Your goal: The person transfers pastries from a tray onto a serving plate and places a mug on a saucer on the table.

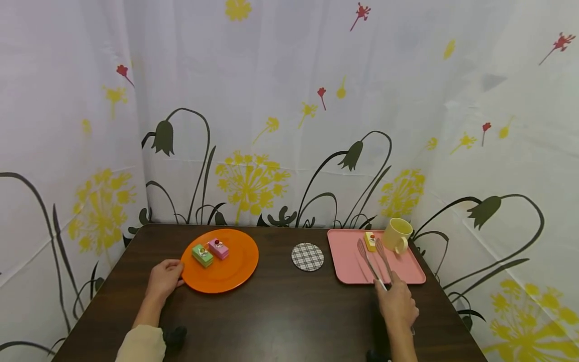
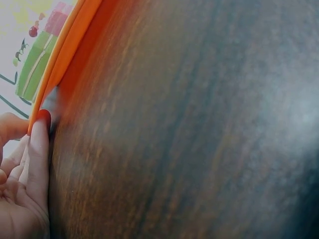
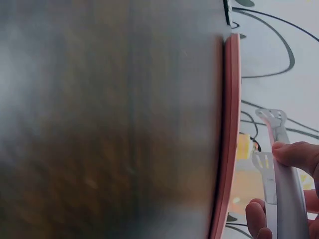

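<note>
With thumb and fingers, my left hand (image 1: 164,277) pinches the left rim of an orange plate (image 1: 239,274). On that plate sit a green toy cake slice (image 1: 202,256) and a pink one (image 1: 219,249), side by side, each topped with a small red ball. My right hand (image 1: 398,303) grips metal tongs (image 1: 372,262) whose slotted ends (image 3: 269,117) are spread apart. In the head view those ends overlap a pink tray (image 1: 341,261), on either side of a yellow toy cake slice (image 1: 370,241) lying there. A yellow mug (image 1: 397,235) stands at the tray's back right.
A round checked coaster (image 1: 307,257) lies between the plate and the tray on the dark wooden table (image 1: 280,322). White curtains (image 1: 280,125) printed with flowers hang behind the table and along both sides.
</note>
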Available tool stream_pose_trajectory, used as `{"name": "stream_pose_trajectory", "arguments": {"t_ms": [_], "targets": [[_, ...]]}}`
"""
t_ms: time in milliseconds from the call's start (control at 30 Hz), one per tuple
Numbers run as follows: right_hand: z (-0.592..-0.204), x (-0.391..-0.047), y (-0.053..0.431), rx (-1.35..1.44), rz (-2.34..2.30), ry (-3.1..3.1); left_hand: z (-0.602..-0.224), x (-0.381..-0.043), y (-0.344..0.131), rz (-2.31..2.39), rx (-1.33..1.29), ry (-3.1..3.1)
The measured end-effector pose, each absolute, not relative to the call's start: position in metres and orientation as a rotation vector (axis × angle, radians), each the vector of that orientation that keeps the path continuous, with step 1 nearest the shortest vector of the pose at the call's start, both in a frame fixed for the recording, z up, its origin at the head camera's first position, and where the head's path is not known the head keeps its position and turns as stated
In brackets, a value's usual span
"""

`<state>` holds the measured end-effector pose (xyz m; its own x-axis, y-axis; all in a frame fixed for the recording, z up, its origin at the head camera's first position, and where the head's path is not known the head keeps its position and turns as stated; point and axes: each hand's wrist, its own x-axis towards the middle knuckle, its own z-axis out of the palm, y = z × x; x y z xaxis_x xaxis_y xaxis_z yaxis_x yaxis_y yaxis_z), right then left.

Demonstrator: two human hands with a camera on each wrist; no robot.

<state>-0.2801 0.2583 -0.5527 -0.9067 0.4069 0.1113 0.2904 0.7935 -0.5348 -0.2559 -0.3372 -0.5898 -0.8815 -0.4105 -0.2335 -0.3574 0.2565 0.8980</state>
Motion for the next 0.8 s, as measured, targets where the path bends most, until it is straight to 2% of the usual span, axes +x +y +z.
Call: {"name": "stream_pose_trajectory", "arguments": {"t_ms": [800], "targets": [[-0.545, -0.311, 0.289, -0.484, 0.724, -2.918, -0.586, -0.256, -0.335, -1.716, 0.765, -2.440]]}}
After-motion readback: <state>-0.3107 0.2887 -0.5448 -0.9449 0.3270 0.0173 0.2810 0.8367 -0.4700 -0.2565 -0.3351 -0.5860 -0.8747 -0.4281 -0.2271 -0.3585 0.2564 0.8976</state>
